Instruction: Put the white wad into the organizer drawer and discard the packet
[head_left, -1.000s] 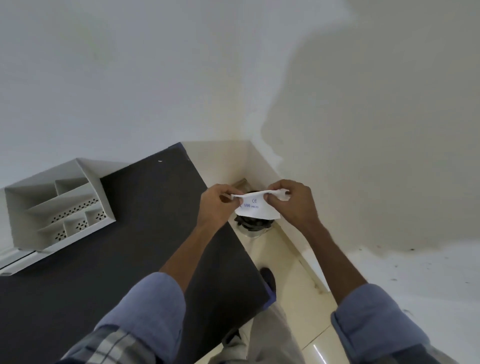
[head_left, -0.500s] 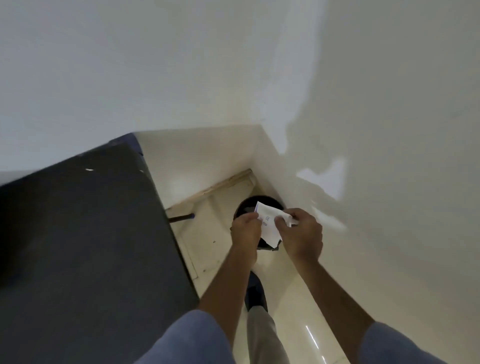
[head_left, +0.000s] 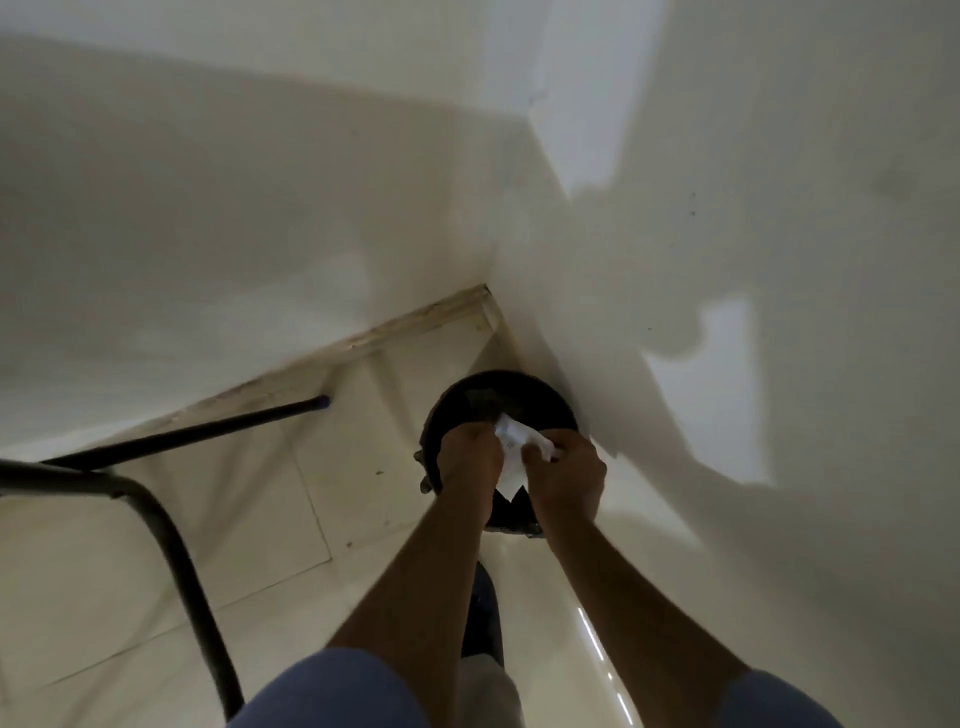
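A crumpled white paper packet (head_left: 514, 452) with small print is pinched between my left hand (head_left: 467, 460) and my right hand (head_left: 566, 475). Both hands hold it directly above a round black bin (head_left: 498, 400) that stands on the floor in the room corner. The packet's lower tip hangs down between my wrists. The white wad and the organizer drawer are out of view.
Black metal table legs (head_left: 171, 551) curve down at the left, with a crossbar (head_left: 208, 428) reaching toward the wall. Cream floor tiles (head_left: 249, 525) lie between the legs and the bin. White walls meet at the corner behind the bin. My dark shoe (head_left: 485, 613) is below the bin.
My view has tipped down and swung right, so the dark tabletop and organizer are gone. Both hands have lowered with the packet toward the bin and squeezed it smaller.
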